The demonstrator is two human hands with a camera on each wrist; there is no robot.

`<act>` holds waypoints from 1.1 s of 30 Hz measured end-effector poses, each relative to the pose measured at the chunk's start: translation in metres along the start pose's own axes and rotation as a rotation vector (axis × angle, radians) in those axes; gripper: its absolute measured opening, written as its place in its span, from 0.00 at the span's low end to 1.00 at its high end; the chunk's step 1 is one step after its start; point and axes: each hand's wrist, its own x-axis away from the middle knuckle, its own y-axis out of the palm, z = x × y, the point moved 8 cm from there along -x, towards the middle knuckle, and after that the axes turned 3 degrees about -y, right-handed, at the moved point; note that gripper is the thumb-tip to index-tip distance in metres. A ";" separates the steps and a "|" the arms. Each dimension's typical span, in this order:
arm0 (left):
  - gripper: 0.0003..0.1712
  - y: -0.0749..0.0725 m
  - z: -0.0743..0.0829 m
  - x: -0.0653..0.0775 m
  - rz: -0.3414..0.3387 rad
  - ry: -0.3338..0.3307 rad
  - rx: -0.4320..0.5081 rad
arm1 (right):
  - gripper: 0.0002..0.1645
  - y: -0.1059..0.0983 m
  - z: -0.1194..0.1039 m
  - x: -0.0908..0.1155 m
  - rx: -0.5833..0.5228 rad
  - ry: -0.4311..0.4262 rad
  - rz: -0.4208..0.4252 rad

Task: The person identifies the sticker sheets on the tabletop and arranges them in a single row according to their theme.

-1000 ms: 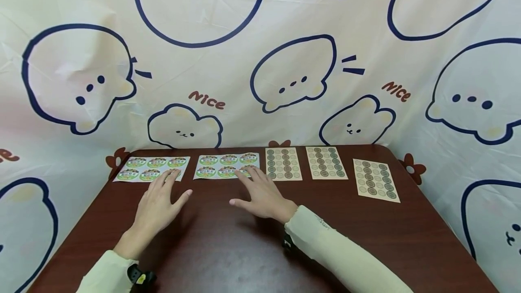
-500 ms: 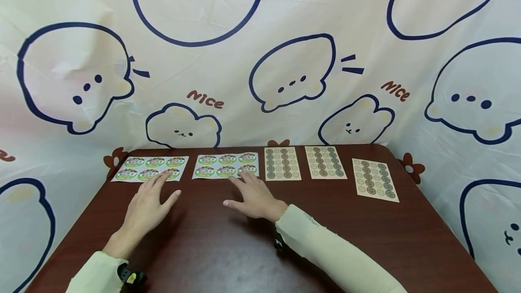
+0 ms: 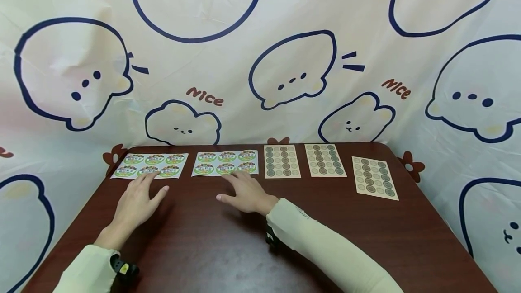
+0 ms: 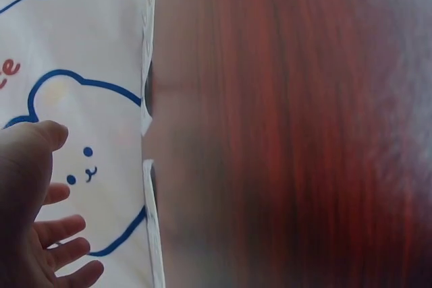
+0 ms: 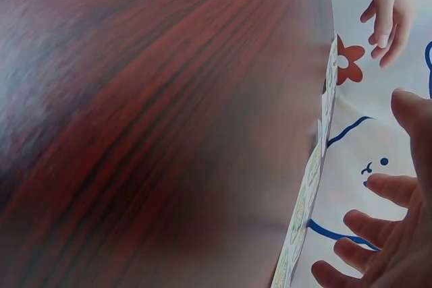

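In the head view my left hand (image 3: pixel 136 202) hovers just in front of a white sheet of oval fruit-coloured stickers (image 3: pixel 149 165), its fingertips overlapping the lower edge. My right hand (image 3: pixel 246 193), fingers spread, is at the front edge of a second such sticker sheet (image 3: pixel 225 163). Neither hand holds anything. Whether the fingertips touch the paper cannot be told. The left wrist view shows my left hand (image 4: pixel 40 193) with thumb and fingers apart. In the right wrist view my right hand (image 5: pixel 391 234) is likewise spread, beside sheet edges seen side-on.
Three beige sheets of round stickers lie further right: one (image 3: pixel 282 162) beside the second white sheet, another (image 3: pixel 325 160), and a tilted one (image 3: pixel 375 178). All are near the far edge of the dark brown table (image 3: pixel 325 220). A cartoon-printed cloth (image 3: pixel 236 76) hangs behind.
Both hands have drifted to the left, the left one further. Their fingers stay spread. The sheets keep their places on the table, while the head view shifts slightly.
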 end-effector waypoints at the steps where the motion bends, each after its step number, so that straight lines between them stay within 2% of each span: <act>1: 0.35 0.001 -0.002 -0.001 -0.002 -0.004 0.003 | 0.41 0.000 -0.001 -0.001 -0.006 -0.002 0.003; 9: 0.34 0.005 -0.020 -0.006 -0.022 -0.039 0.023 | 0.39 0.002 -0.006 -0.005 -0.047 0.018 -0.020; 22: 0.36 0.010 -0.046 -0.019 -0.105 -0.128 0.015 | 0.36 0.004 -0.014 -0.020 -0.080 0.022 -0.032; 29: 0.37 0.006 -0.069 -0.028 -0.113 -0.192 0.007 | 0.33 0.005 -0.025 -0.029 -0.094 -0.002 -0.027; 33: 0.37 0.005 -0.081 -0.033 -0.111 -0.206 0.011 | 0.31 0.006 -0.032 -0.032 -0.084 -0.022 -0.023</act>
